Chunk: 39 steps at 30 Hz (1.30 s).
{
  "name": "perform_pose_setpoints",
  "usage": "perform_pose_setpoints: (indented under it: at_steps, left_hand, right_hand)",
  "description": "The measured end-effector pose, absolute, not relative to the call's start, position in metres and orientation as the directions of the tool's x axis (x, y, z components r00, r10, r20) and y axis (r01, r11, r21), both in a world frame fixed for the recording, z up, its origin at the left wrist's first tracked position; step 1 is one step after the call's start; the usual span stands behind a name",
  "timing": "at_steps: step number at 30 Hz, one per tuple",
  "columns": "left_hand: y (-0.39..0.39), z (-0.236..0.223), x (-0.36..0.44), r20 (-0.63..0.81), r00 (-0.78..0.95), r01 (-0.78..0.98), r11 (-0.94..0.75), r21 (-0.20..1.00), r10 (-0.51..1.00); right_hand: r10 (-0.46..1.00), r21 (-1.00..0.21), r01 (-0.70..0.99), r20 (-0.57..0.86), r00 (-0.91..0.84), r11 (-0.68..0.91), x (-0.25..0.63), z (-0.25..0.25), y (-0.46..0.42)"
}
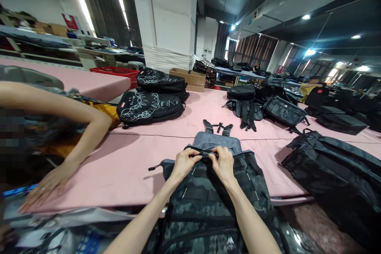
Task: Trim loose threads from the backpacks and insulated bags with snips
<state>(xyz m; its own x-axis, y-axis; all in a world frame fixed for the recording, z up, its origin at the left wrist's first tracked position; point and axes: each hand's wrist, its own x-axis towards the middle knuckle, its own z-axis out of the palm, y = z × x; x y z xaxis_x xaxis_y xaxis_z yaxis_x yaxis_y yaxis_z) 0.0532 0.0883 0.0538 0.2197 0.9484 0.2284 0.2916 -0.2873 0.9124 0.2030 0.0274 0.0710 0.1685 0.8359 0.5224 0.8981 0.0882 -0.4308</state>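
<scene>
A dark camouflage backpack (205, 206) lies in front of me, its lower part toward me and a pale logo near the bottom. My left hand (186, 162) pinches a black strip at its upper edge, fingers closed. Close beside it, my right hand (222, 162) grips the same strip with thumb and fingers. Whether a zipper or a buckle sits between the fingertips I cannot make out. Beyond the hands a grey padded panel (217, 141) lies flat, with shoulder straps (228, 129) past it. A small strap end sticks out at the bag's left.
A pink-covered table (119, 182) runs across. Left, a co-worker's arm (86, 127) leans on it. Black bags with white line prints (151, 107) lie beyond. Right are a large dark bag (336, 166) and several backpacks (282, 111). A cardboard box (195, 81) and red crate (119, 72) stand behind.
</scene>
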Motion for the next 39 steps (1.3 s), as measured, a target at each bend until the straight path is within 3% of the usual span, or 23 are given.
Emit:
perform_pose_setpoints:
  at_steps: [4,8,10,15,22,28,30,34,39]
  left_hand:
    - [0.088,0.056,0.053,0.233,0.244,0.279,-0.298,0.913,0.941]
    - [0.086,0.06,0.053,0.249,0.284,0.257,-0.324,0.911,0.926]
    - [0.084,0.06,0.053,0.261,0.289,0.249,-0.335,0.909,0.921]
    - [0.08,0.058,0.051,0.287,0.27,0.234,-0.352,0.906,0.919]
    - [0.075,0.058,0.047,0.428,0.309,0.16,-0.49,0.857,0.849]
    - [0.074,0.063,0.037,0.475,0.334,0.222,-0.557,0.8,0.815]
    - [0.072,0.068,0.031,0.417,0.241,0.26,-0.472,0.842,0.876]
    - [0.06,0.074,0.022,0.117,0.173,0.242,-0.157,0.957,0.978]
    - [0.048,0.069,0.032,-0.1,0.151,0.01,0.1,0.995,0.983]
  right_hand:
    - [0.857,-0.596,0.795,0.463,0.227,0.112,0.2,0.068,0.029]
    - [0.948,-0.968,0.228,0.169,0.27,0.108,0.203,0.064,0.037]
    - [0.977,-0.998,-0.008,0.063,0.205,0.066,0.209,0.065,0.04]
    - [0.99,-0.977,-0.211,-0.019,0.14,0.011,0.224,0.071,0.038]
    - [0.952,-0.921,-0.243,-0.288,-0.099,-0.304,0.199,0.066,0.029]
    - [0.965,-0.947,-0.189,-0.261,-0.028,-0.261,0.189,0.068,0.033]
    - [0.976,-0.963,-0.174,-0.215,0.034,-0.206,0.186,0.069,0.034]
    - [0.981,-0.982,-0.141,-0.147,0.126,-0.129,0.176,0.071,0.031]
    - [0.983,-0.99,-0.113,-0.096,0.156,-0.079,0.166,0.073,0.028]
